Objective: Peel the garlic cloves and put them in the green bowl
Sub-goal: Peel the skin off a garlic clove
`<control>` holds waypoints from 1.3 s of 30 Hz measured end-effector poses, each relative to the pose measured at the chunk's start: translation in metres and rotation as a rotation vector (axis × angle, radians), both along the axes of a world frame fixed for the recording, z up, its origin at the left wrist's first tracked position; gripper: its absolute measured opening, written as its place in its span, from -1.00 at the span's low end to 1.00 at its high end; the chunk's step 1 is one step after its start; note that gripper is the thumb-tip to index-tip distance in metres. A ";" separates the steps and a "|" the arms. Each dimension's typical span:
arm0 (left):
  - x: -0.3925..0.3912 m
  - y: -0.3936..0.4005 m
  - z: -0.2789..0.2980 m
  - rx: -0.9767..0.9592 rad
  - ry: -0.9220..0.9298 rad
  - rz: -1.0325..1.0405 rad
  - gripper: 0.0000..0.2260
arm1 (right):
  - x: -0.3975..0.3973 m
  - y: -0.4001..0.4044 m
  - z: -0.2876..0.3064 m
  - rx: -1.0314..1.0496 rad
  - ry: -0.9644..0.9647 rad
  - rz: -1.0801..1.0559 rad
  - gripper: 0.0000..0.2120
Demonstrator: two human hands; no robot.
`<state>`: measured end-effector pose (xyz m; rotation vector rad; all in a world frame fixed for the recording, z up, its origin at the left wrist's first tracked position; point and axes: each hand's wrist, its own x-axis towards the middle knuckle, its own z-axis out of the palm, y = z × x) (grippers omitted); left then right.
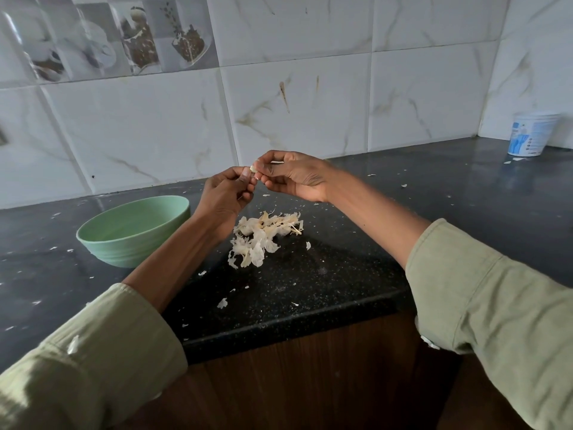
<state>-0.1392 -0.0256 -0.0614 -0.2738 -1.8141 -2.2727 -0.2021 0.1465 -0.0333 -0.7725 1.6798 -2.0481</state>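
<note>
A small pale garlic clove (253, 169) is held in the air above the dark counter, between both hands. My right hand (294, 176) pinches it with thumb and fingertips. My left hand (228, 193) meets it from the left, thumb against the clove, the other fingers curled. The green bowl (130, 240) stands on the counter to the left, below my left hand; its inside is hidden from this angle. A heap of white garlic skins (263, 237) lies on the counter under the hands.
A white plastic tub (530, 134) stands in the far right corner by the tiled wall. Scraps of skin are scattered over the black counter (341, 274). The counter's front edge runs below the skins, with a wooden cabinet front underneath.
</note>
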 end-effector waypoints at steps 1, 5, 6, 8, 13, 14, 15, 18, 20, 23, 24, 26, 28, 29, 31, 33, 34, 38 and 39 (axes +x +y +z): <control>-0.001 0.001 0.000 0.004 -0.017 0.006 -0.83 | 0.000 0.000 0.000 0.005 0.001 -0.006 -0.97; -0.001 0.002 0.002 -0.097 -0.019 0.087 -0.85 | -0.002 0.003 0.001 0.022 0.000 -0.037 -0.93; -0.001 0.001 0.001 -0.161 0.000 0.118 -0.86 | -0.003 0.004 0.002 0.015 -0.002 -0.044 -0.90; -0.001 0.001 -0.001 -0.333 0.042 0.172 -0.88 | -0.005 0.007 0.004 -0.009 -0.007 -0.065 -0.87; 0.002 0.002 -0.003 -0.571 0.135 0.194 -0.87 | -0.007 0.013 0.008 0.027 0.010 -0.125 -0.73; 0.002 0.001 -0.003 -0.601 0.151 0.195 -0.89 | -0.007 0.014 0.008 0.053 0.022 -0.134 -0.70; 0.002 0.000 -0.003 -0.623 0.159 0.195 -0.89 | -0.008 0.014 0.008 0.085 0.040 -0.146 -0.69; 0.001 -0.002 -0.004 -0.639 0.185 0.223 -0.82 | -0.008 0.015 0.009 0.184 0.116 -0.176 -0.71; 0.000 -0.003 -0.003 -0.612 0.213 0.268 -0.83 | -0.009 0.016 0.009 0.229 0.161 -0.204 -0.76; 0.001 -0.006 -0.002 -0.589 0.231 0.297 -0.72 | -0.010 0.016 0.007 0.276 0.214 -0.252 -0.82; 0.001 -0.006 -0.002 -0.595 0.232 0.301 -0.71 | -0.010 0.015 0.007 0.281 0.222 -0.256 -0.81; 0.001 -0.005 -0.003 -0.603 0.234 0.313 -0.72 | -0.011 0.013 0.006 0.290 0.235 -0.246 -0.81; 0.000 -0.004 -0.004 -0.591 0.222 0.317 -0.75 | -0.011 0.012 0.005 0.307 0.252 -0.225 -0.80; -0.001 -0.005 -0.004 -0.577 0.206 0.308 -0.77 | -0.010 0.013 0.006 0.318 0.263 -0.217 -0.79; -0.002 -0.007 -0.003 -0.545 0.169 0.282 -0.81 | -0.008 0.014 0.006 0.339 0.278 -0.209 -0.71; -0.002 -0.010 -0.003 -0.529 0.156 0.268 -0.83 | -0.007 0.015 0.007 0.353 0.273 -0.206 -0.63; -0.002 -0.010 -0.003 -0.526 0.156 0.263 -0.83 | -0.007 0.015 0.007 0.355 0.258 -0.204 -0.61; -0.001 -0.009 -0.003 -0.539 0.167 0.236 -0.82 | -0.007 0.015 0.008 0.333 0.119 -0.154 -0.65; 0.000 -0.008 -0.002 -0.537 0.168 0.228 -0.82 | -0.007 0.015 0.008 0.324 0.080 -0.135 -0.68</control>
